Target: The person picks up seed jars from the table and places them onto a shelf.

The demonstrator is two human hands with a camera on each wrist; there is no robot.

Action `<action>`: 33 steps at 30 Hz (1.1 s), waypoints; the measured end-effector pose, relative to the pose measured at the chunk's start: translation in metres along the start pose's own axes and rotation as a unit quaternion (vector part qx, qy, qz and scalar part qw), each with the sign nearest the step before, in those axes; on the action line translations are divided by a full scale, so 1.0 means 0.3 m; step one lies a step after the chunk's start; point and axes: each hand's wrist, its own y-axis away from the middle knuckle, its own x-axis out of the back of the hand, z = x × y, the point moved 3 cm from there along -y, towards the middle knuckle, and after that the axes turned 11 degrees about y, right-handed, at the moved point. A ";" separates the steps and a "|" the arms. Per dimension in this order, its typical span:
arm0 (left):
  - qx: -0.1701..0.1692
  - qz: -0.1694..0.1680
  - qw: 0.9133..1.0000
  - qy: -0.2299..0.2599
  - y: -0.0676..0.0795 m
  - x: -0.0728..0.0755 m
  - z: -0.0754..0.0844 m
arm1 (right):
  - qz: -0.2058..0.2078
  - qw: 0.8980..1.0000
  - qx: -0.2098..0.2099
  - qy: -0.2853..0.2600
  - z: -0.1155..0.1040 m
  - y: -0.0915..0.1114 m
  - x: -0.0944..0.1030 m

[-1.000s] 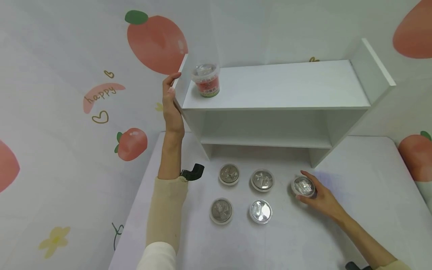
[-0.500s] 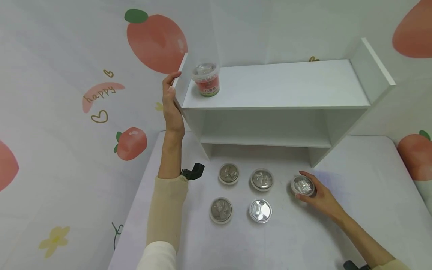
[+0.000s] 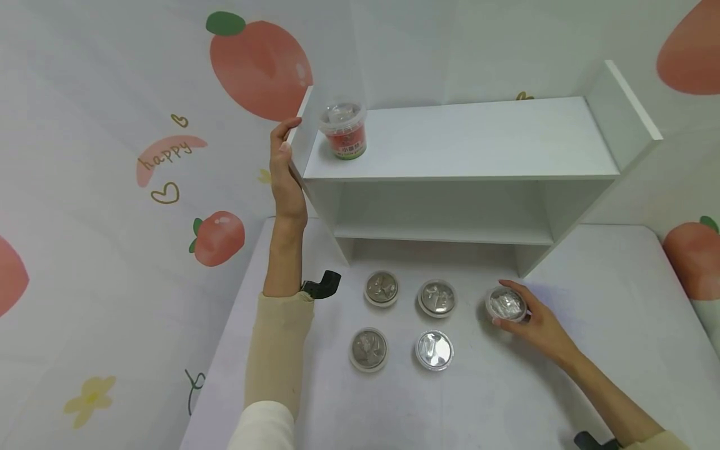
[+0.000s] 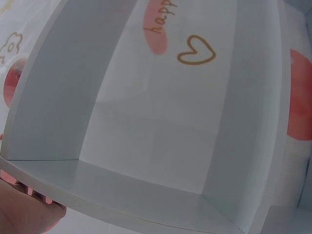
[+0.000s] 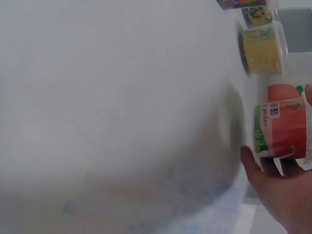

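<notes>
My left hand (image 3: 287, 172) grips the front edge of the left side panel of a white shelf unit (image 3: 461, 140), fingers curled round it. In the left wrist view this hand (image 4: 31, 207) shows only at the lower left corner. My right hand (image 3: 537, 325) holds a round plastic tub (image 3: 506, 304) with a clear lid, thumb and fingers round its sides. Seen from the right wrist, that tub (image 5: 282, 129) has a red label with a green lower edge and is close over the table. A similar red tub (image 3: 347, 134) stands at the left end of the upper shelf.
Several more lidded tubs, among them one at the front (image 3: 435, 350) and one at the back left (image 3: 381, 289), stand in two rows on the white table (image 3: 394, 412). A yellow tub (image 5: 263, 48) is nearest the held one. Printed walls enclose the table's back and left.
The held tub and my right hand have moved slightly up in the head view, away from me. My left hand keeps its grip on the shelf panel. The whole view has shifted a little.
</notes>
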 end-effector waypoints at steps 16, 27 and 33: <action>-0.004 0.002 1.000 0.003 0.000 -0.005 0.003 | -0.007 0.998 0.043 -0.050 -0.071 -0.003 0.016; -0.011 -0.004 1.000 0.004 0.003 -0.002 0.003 | -0.023 0.997 0.049 -0.051 -0.166 0.004 0.095; -0.008 -0.001 1.000 0.002 0.003 -0.001 0.002 | -0.008 0.997 0.064 -0.049 -0.215 0.002 0.145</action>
